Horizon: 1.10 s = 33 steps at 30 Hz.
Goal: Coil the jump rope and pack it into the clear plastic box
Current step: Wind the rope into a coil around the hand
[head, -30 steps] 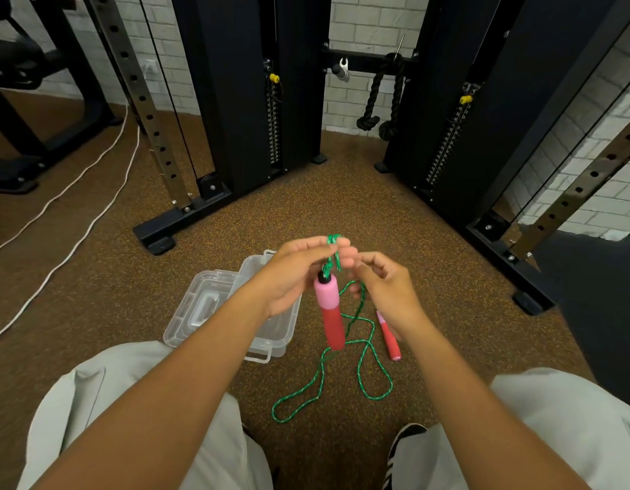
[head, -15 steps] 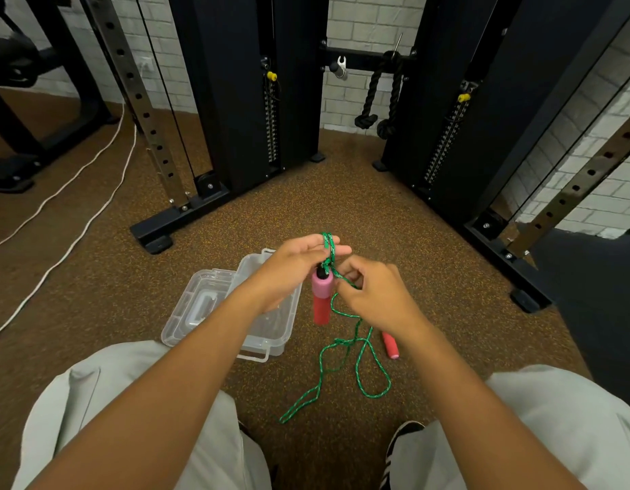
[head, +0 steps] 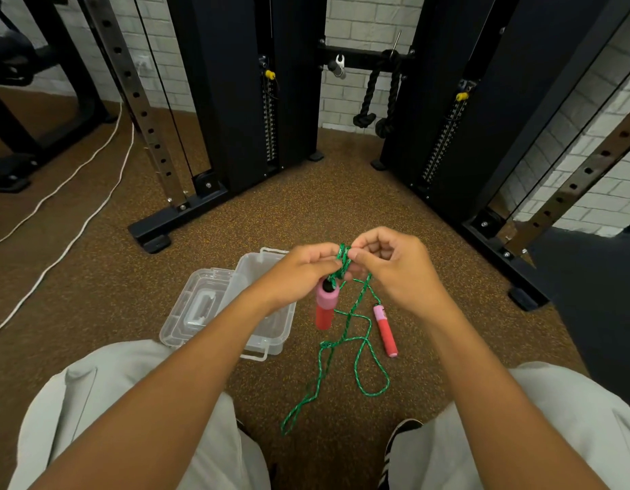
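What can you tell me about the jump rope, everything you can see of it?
The jump rope is a green speckled braided cord with two foam-looking handles, pink at the cord end and red below. One handle hangs upright from the left hand; both hands pinch cord bunched above it, the right hand beside. The other handle lies on the speckled floor. Loose loops trail down toward the person's feet, uncoiled.
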Each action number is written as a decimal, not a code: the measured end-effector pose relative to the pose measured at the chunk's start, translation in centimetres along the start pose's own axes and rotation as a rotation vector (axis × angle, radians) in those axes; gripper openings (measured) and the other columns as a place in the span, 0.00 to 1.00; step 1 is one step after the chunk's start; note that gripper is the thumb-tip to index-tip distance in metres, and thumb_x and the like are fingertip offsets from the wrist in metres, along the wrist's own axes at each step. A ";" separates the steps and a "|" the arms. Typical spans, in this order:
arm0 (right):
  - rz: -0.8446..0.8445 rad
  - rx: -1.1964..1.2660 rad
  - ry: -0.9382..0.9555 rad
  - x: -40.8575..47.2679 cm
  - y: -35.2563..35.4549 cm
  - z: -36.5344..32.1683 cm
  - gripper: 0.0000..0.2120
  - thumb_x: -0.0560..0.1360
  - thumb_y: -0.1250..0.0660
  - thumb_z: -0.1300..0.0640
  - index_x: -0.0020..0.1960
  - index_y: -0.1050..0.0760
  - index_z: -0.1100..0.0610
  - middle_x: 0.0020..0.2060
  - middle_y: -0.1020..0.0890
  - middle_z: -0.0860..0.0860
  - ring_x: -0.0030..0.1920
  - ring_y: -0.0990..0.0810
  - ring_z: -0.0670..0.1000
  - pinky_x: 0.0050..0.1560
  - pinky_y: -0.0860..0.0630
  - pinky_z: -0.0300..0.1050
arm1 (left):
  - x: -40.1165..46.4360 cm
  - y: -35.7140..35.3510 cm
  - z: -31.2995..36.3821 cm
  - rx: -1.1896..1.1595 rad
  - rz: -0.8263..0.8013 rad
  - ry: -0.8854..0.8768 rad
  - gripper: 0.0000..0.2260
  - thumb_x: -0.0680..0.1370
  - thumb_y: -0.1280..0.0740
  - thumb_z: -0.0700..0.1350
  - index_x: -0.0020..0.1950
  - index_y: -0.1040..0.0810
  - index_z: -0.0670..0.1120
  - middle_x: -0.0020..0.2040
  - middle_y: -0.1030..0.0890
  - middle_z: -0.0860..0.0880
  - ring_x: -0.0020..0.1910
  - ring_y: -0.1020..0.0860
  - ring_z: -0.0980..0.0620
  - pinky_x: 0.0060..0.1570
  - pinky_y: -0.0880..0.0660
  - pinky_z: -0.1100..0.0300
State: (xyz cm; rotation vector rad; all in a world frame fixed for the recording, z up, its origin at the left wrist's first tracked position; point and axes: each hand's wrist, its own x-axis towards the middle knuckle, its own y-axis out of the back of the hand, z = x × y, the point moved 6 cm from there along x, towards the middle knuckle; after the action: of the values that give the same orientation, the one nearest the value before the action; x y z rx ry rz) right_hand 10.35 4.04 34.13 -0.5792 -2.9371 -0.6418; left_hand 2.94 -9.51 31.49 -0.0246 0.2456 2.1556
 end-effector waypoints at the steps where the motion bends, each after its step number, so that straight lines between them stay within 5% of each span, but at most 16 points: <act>1: 0.003 0.028 -0.006 0.1 0.2 0.2 0.04 0.75 0.25 0.61 0.45 0.18 0.54 0.39 0.13 0.55 0.41 0.12 0.55 0.44 0.17 0.52 | 0.1 0.0 0.0 -0.034 -0.009 0.004 0.11 0.84 0.40 0.37 0.62 0.20 0.39 0.55 0.14 0.48 0.52 0.17 0.57 0.56 0.23 0.66; 7: 0.015 0.090 0.004 -0.1 -0.1 0.4 0.02 0.76 0.26 0.63 0.47 0.18 0.60 0.37 0.15 0.51 0.35 0.19 0.41 0.36 0.25 0.33 | 0.2 0.0 -0.4 -0.069 -0.029 0.029 0.06 0.82 0.34 0.39 0.54 0.17 0.43 0.48 0.12 0.48 0.47 0.17 0.53 0.56 0.22 0.56; 12: 0.050 0.201 -0.040 -0.1 -0.5 1.1 0.02 0.75 0.25 0.62 0.46 0.17 0.60 0.36 0.15 0.54 0.34 0.20 0.46 0.33 0.24 0.36 | 0.0 -0.1 -0.2 -0.041 -0.044 0.031 0.08 0.83 0.35 0.40 0.56 0.18 0.38 0.48 0.13 0.47 0.45 0.17 0.55 0.49 0.23 0.64; 16: 0.083 0.285 -0.087 -0.2 -1.1 1.7 0.03 0.76 0.26 0.62 0.47 0.17 0.62 0.33 0.17 0.53 0.31 0.21 0.46 0.33 0.24 0.38 | -0.2 -0.1 -0.3 -0.016 -0.118 0.064 0.11 0.84 0.38 0.40 0.62 0.19 0.39 0.56 0.13 0.45 0.53 0.15 0.52 0.56 0.21 0.61; 20: 0.091 0.270 -0.082 -0.2 -1.3 1.5 0.03 0.76 0.25 0.62 0.46 0.17 0.62 0.31 0.18 0.53 0.29 0.22 0.44 0.32 0.24 0.36 | -0.2 -0.3 -0.4 -0.007 -0.120 0.067 0.11 0.85 0.38 0.40 0.61 0.19 0.39 0.55 0.13 0.46 0.54 0.15 0.51 0.61 0.22 0.56; 25: 0.140 0.300 -0.046 -0.1 -0.8 1.2 0.02 0.76 0.26 0.62 0.47 0.18 0.61 0.33 0.16 0.53 0.32 0.20 0.45 0.33 0.23 0.37 | -0.3 -0.2 0.0 -0.019 -0.029 -0.011 0.11 0.85 0.39 0.42 0.56 0.18 0.40 0.54 0.13 0.48 0.60 0.18 0.56 0.65 0.27 0.63; 30: 0.145 0.280 -0.052 -0.2 -0.5 2.0 0.01 0.77 0.26 0.60 0.46 0.17 0.57 0.37 0.16 0.53 0.36 0.21 0.49 0.37 0.22 0.45 | -0.5 0.2 0.2 -0.171 0.005 0.016 0.09 0.84 0.38 0.43 0.54 0.17 0.45 0.49 0.12 0.48 0.53 0.16 0.54 0.63 0.26 0.56; 33: 0.164 0.353 -0.086 -0.3 -1.1 2.8 0.06 0.79 0.29 0.62 0.45 0.16 0.55 0.35 0.15 0.53 0.36 0.20 0.52 0.39 0.22 0.50 | -0.5 0.1 0.4 -0.344 -0.003 -0.010 0.11 0.83 0.38 0.40 0.60 0.18 0.40 0.54 0.14 0.44 0.57 0.18 0.50 0.65 0.27 0.54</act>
State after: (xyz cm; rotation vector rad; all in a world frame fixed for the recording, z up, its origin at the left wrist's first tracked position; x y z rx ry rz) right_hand 10.21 4.15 31.10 -0.8082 -2.9343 -0.0791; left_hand 3.19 -9.94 31.95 -0.2106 -0.1337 2.1709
